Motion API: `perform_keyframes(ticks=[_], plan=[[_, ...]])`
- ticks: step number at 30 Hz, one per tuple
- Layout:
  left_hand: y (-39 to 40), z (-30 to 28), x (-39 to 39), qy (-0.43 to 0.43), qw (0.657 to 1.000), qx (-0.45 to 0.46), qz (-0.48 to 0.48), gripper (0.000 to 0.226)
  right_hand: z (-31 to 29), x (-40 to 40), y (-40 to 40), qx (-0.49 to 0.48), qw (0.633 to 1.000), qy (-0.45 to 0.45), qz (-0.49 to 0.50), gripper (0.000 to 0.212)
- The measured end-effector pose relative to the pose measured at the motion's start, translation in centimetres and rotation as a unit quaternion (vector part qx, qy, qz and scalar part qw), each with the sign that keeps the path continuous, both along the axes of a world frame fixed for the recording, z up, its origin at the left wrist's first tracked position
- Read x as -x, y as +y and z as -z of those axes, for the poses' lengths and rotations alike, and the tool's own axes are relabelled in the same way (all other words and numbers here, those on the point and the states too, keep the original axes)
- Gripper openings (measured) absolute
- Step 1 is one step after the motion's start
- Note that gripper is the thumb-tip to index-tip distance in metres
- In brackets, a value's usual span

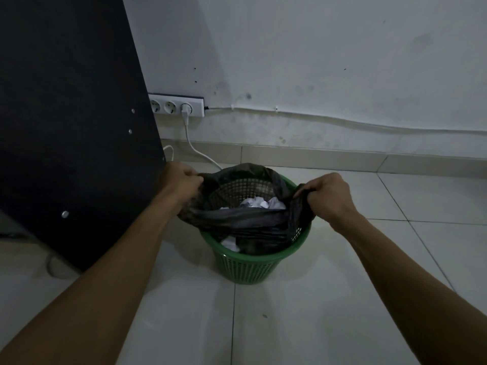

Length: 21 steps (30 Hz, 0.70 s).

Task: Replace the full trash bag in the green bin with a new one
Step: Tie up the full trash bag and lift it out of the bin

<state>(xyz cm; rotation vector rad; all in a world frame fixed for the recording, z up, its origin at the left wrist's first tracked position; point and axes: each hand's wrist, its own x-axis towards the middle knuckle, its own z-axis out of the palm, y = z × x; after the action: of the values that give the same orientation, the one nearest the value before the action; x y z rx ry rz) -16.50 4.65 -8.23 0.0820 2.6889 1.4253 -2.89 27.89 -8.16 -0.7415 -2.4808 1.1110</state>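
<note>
A green mesh bin (250, 267) stands on the tiled floor in the middle of the view. Inside it sits a black trash bag (253, 219) holding crumpled white paper (259, 202). My left hand (181, 180) grips the bag's rim at the bin's left side. My right hand (326, 193) grips the bag's rim at the right side. The bag's edge is pulled up off the bin's rim between both hands, and the near edge sags across the opening.
A dark panel of furniture (73, 122) stands close on the left of the bin. Behind the bin, a white power strip (176, 105) is fixed low on the wall, with a white cable (195, 147) trailing down to the floor. Pale tiles (316, 312) lie to the right and in front.
</note>
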Motion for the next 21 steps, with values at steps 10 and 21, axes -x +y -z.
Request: perform_keyframes(ticks=[10, 21], plan=[[0.5, -0.9, -0.9, -0.114, 0.978, -0.108, 0.138, 0.030, -3.0, -0.1, -1.6, 0.539, 0.832, 0.098, -0.094, 0.038], [1.2, 0.5, -0.6, 0.030, 0.955, 0.229, 0.186, 0.030, -0.9, -0.1, 0.1, -0.075, 0.986, -0.150, -0.018, 0.031]])
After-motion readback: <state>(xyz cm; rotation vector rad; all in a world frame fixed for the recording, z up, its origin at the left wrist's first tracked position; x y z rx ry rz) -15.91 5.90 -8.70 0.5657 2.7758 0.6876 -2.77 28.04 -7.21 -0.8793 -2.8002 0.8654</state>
